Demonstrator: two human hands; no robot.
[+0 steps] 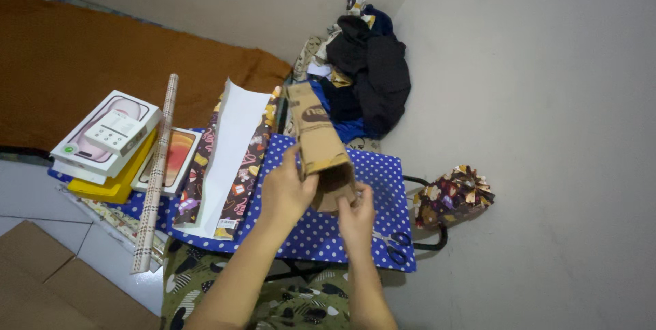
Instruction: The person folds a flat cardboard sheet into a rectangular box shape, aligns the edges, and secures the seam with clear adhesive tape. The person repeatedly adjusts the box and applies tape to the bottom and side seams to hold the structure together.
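Observation:
A long brown cardboard box (316, 132) is held tilted above a blue sheet with white dots (383, 173). My left hand (287, 190) grips the box's near end from the left side. At that end's open flaps my right hand (357, 215) pinches from the right. Blue-handled scissors (396, 246) lie on the dotted sheet just right of my right hand.
Left of the box lies a partly unrolled dark patterned wrapping paper (232, 159), a rolled paper tube (156, 173) and a stack of white and yellow boxes (106, 142). A wrapped bundle (452, 197) sits by the wall at right, dark clothes (369, 74) behind. Flat cardboard (48, 282) lies bottom left.

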